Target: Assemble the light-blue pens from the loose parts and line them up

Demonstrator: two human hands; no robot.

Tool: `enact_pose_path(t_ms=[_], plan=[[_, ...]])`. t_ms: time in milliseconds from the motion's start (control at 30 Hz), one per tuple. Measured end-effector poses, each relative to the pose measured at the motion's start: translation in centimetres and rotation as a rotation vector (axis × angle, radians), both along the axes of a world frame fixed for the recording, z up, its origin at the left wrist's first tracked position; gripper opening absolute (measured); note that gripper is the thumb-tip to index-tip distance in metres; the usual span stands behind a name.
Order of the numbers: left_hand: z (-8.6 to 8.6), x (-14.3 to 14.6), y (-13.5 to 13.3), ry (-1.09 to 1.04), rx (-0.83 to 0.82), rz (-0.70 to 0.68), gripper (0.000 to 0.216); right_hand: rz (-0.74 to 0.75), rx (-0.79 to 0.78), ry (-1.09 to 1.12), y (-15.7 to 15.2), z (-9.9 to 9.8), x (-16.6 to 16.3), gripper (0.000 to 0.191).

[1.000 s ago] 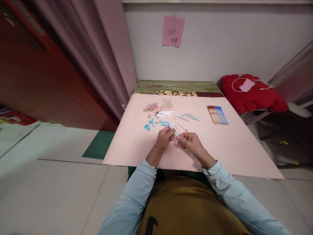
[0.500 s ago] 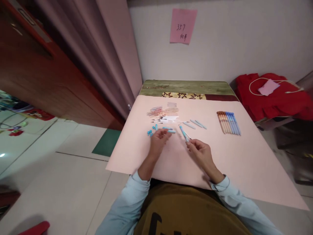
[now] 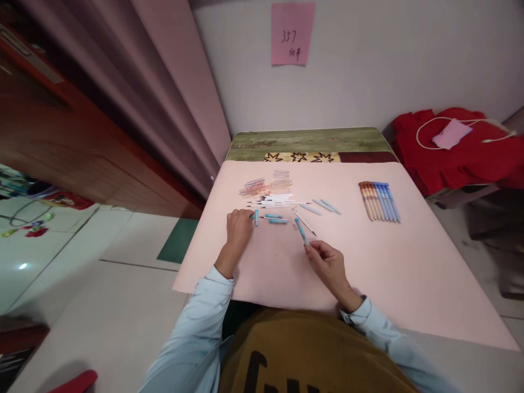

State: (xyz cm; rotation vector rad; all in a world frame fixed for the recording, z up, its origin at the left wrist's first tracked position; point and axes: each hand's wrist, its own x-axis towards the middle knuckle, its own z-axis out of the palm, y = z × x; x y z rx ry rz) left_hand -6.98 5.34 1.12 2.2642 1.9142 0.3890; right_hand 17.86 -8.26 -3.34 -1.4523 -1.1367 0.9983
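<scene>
My right hand [image 3: 327, 263] is closed round the lower end of a light blue pen [image 3: 302, 231], which points up and away over the pink sheet [image 3: 368, 273]. My left hand [image 3: 239, 225] rests curled on the sheet at the left, fingers bent over the small blue caps there; what it grips is hidden. Beside it lie short blue pen parts [image 3: 273, 218], thin white refills [image 3: 274, 200] and clear tubes [image 3: 262, 185]. Two grey-blue barrels [image 3: 325, 206] lie further right.
A row of finished pens [image 3: 379, 200], orange and blue, lies at the right of the sheet. Behind it the green table top [image 3: 307, 139] meets the wall with a pink note [image 3: 291, 33]. Red cloth [image 3: 454, 150] with a white cable sits right. A curtain [image 3: 164, 93] hangs left.
My hands have parted: the left moved left to the small blue caps, the right stayed holding the blue pen. The view swung a little to the left.
</scene>
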Motion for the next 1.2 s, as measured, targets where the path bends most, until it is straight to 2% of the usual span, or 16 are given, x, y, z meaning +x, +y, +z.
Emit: enact_pose_path(t_ms=[133, 233, 300, 367, 433, 500, 667, 933, 1200], plan=[[1.0, -0.6, 0.1, -0.073, 0.083, 0.060, 0.020, 0.001, 0.008, 0.031, 0.0, 0.1, -0.1, 0.035], [2.3, -0.2, -0.7, -0.401, 0.130, 0.162, 0.015, 0.008, -0.005, 0.104, 0.1, 0.8, 0.0, 0.036], [2.9, 0.9, -1.6, -0.793, 0.015, 0.170, 0.016, -0.012, -0.014, 0.147, 0.2, 1.7, 0.2, 0.038], [3.4, 2.6, -2.5, -1.155, -0.206, 0.121, 0.025, -0.051, -0.016, 0.122, 0.4, 2.8, 0.6, 0.040], [3.6, 4.3, -3.4, -1.361, -0.379, 0.125, 0.031, -0.080, -0.003, 0.031, 0.5, 4.0, 1.1, 0.037], [3.7, 5.8, -4.0, -1.485, -0.461, 0.127, 0.033, -0.082, 0.031, -0.074, 0.6, 5.1, 1.4, 0.033], [3.9, 7.4, -4.4, -1.558, -0.532, 0.124, 0.031, -0.048, 0.110, -0.245, 0.5, 6.6, 1.3, 0.024], [4.1, 7.6, -4.3, -1.477, -0.415, 0.117, 0.027, -0.035, 0.110, -0.267, 0.3, 6.1, 1.1, 0.023], [4.3, 7.9, -4.6, -1.417, -0.390, 0.099, 0.027, -0.042, 0.097, -0.253, 0.0, 6.3, 1.2, 0.026]])
